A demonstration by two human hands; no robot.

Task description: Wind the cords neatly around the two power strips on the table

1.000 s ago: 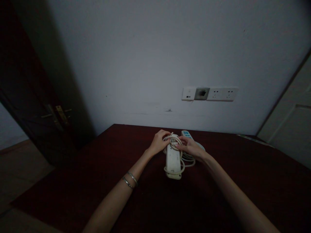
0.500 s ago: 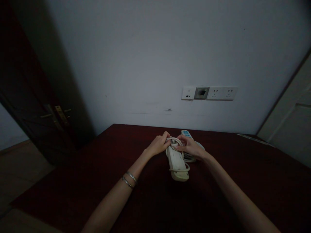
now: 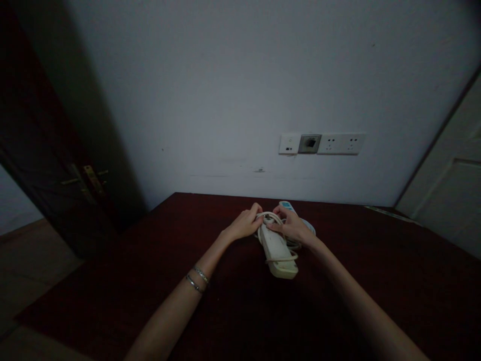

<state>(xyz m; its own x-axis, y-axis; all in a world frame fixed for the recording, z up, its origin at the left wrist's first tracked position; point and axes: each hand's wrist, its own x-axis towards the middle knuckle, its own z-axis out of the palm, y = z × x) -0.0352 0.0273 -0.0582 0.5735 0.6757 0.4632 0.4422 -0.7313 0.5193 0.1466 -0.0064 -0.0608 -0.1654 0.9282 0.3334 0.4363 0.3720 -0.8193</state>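
White plastic makes the body of a long power strip (image 3: 277, 245), which is located at the middle of the table, near its back edge, with its near end leaning slightly to the right. Around it goes a pale cord (image 3: 282, 259), making a loop at the far end and another turn near the close end. The left hand (image 3: 244, 224) has its fingers bent together, and they pinch the cord beside the far end. The right hand (image 3: 293, 226) is half curled; its thumb lies at the far end and the cord passes between thumb and fingers. Whether the strip touches the table below, I cannot tell.

Just behind the right hand lies 1 white and blue strip (image 3: 286, 205), partly hidden, with coiled cable (image 3: 294, 244) near it. On the left wrist are 2 silver bracelets (image 3: 198, 279).

Dark red, the table (image 3: 124, 273) reaches to a pale wall (image 3: 225, 90) bearing some scuff marks and a row of sockets (image 3: 341, 144). At left stands a dark door (image 3: 45, 195) with brass handle (image 3: 92, 179), above tiled floor (image 3: 26, 281); at right, a whitish panel (image 3: 454, 200).
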